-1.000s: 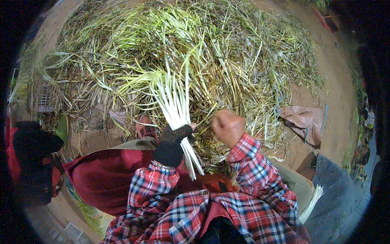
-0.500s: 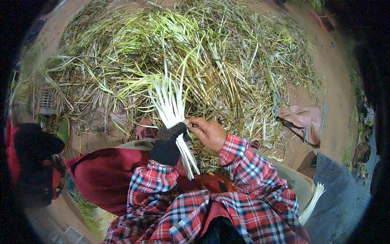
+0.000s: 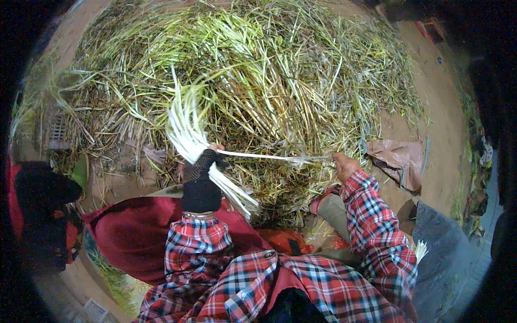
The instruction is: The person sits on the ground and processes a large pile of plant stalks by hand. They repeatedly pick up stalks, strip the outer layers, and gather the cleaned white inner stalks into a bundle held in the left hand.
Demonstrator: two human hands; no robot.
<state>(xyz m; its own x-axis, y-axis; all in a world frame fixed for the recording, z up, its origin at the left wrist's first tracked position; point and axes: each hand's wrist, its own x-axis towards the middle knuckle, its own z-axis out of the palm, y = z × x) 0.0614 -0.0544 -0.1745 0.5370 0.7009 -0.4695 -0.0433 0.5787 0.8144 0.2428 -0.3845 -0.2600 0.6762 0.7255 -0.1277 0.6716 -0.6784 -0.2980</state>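
My left hand (image 3: 203, 177), in a black glove with bare fingertips, is closed around a bundle of white, chive-like stalks (image 3: 186, 126). Their pale green leaf tips point up and away; the cut-looking white ends (image 3: 234, 194) stick out below the fist, toward my lap. A single white stalk (image 3: 250, 155) stretches sideways from the left fingertips. It ends in a wispy, translucent skin (image 3: 306, 160), drawn out to my bare right hand (image 3: 346, 167). The right fingers are pinched on the far end of that skin, well apart from the bundle.
A wide heap of green and straw-coloured stalks (image 3: 258, 81) covers the ground ahead. Brown sheeting (image 3: 398, 159) lies to the right. Beside my right arm, more white stalks (image 3: 420, 251) rest near a dark grey cloth (image 3: 441, 258). A dark red cloth (image 3: 134, 234) covers my left leg.
My right hand has moved from beside the bundle out to the right, drawing skin off one stalk. My left hand has shifted left with the bundle, which now tilts more to the left.
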